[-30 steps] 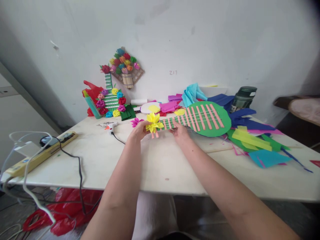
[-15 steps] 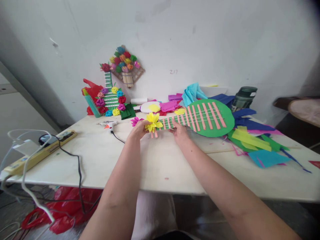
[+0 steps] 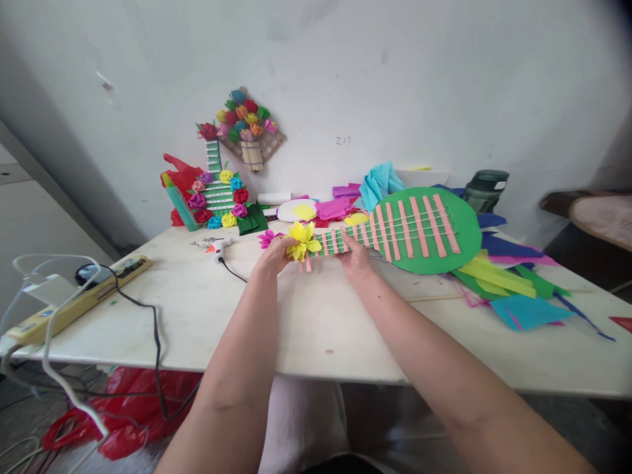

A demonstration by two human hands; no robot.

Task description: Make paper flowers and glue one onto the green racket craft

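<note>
A green paper lute (image 3: 471, 230) with pink strips and pale strings is held sideways above the table, its round body to the right. At the head end, my left hand (image 3: 276, 255) is closed beside a yellow paper flower (image 3: 299, 242), gripping the lute there. My right hand (image 3: 355, 260) is closed around the neck, thumb on the front, other fingers hidden behind. Just left of the yellow flower shows a magenta paper flower (image 3: 269, 238). Two pink pegs (image 3: 307, 264) stick out below the head.
A glue gun (image 3: 220, 247) lies left on the white table (image 3: 212, 329), near a power strip (image 3: 83, 299) with cords. Behind stand a flower-trimmed paper lute (image 3: 220, 191) and a glue bottle (image 3: 180, 207). Paper scraps (image 3: 528, 313) and a dark bottle (image 3: 486, 191) are at right.
The lute's round body has tilted closer and shifted right, looking larger now. Both hands keep nearly the same place and hold.
</note>
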